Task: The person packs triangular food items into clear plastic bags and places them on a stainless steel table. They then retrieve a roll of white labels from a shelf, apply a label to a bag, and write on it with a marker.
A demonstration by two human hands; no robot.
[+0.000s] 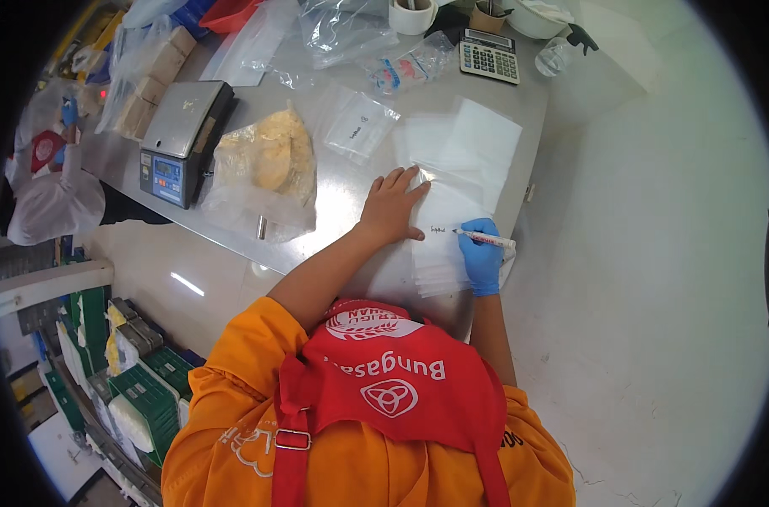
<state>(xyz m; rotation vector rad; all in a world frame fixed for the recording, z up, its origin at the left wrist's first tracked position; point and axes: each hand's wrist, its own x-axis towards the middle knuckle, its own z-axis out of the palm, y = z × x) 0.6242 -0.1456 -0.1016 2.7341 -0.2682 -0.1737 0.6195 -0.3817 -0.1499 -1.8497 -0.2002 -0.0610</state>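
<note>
My right hand, in a blue glove, grips a white marker pen whose tip meets a clear plastic bag bearing a short handwritten word. Spread flat with fingers apart, my bare left hand presses on the left edge of that bag. Several bags lie stacked under it, their lower edges fanned out. Beyond my hands are more blank plastic bags and a smaller bag with handwriting. To the left, a crumpled clear bag holds a pale yellow powder or crumbly food.
A digital scale stands left on the steel table, beside wrapped blocks. Along the far side are a calculator, a white mug and a spray bottle. A co-worker stands at far left. Green crates sit below.
</note>
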